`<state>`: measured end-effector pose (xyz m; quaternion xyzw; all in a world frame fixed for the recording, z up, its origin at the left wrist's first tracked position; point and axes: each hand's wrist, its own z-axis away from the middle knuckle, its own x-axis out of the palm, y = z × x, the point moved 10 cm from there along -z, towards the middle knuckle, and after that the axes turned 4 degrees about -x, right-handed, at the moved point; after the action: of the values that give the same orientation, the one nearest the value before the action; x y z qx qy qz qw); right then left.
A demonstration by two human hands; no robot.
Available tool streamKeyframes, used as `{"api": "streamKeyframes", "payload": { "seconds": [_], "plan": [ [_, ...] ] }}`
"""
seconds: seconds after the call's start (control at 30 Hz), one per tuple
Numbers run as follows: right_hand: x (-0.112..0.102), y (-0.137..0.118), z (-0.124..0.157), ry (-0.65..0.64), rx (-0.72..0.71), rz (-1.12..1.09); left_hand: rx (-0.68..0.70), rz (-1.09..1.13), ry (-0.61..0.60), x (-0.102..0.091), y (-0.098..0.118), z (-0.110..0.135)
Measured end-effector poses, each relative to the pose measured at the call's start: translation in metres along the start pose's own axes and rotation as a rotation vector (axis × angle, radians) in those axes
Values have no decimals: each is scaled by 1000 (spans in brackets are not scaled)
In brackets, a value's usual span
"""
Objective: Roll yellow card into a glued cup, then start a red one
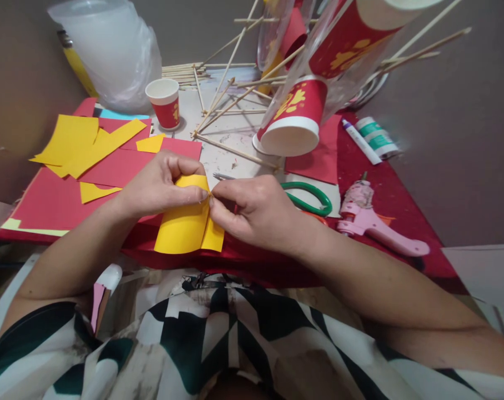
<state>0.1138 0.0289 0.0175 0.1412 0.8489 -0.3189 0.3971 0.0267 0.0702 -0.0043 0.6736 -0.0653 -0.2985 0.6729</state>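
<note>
Pinching shut on the yellow paper sheet (184, 225), the left hand (160, 186) and right hand (252, 208) grip meet at its top edge; its long axis runs toward the person.

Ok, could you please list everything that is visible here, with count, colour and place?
paper piece: one, yellow, front centre, held
paper scraps: several, yellow, far left
paper sheets: several, red, under scraps
upright paper cup: one, red and white, back left
tilted paper cups: at least two, red and white, upper right
wooden skewers: many, tan, back centre
scissors: one, green handles, right of centre
glue gun: one, pink, right
plastic bag: one, clear, back left
left hand: one, gripping the paper's top
right hand: one, pinching the paper's top edge
</note>
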Motion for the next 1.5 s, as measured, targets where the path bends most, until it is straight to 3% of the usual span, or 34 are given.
{"api": "streamKeyframes", "payload": {
  "seconds": [0.33,0.8,1.5],
  "plan": [
    [-6,-5,-1,27,-64,-181,-44,77,-49,2,-6,-1],
    [-11,-10,-1,51,-107,-217,-153,163,-160,11,-10,1],
    [1,-5,0,-30,-51,5,-62,32,-38,8,-1,3]
  ]
}}
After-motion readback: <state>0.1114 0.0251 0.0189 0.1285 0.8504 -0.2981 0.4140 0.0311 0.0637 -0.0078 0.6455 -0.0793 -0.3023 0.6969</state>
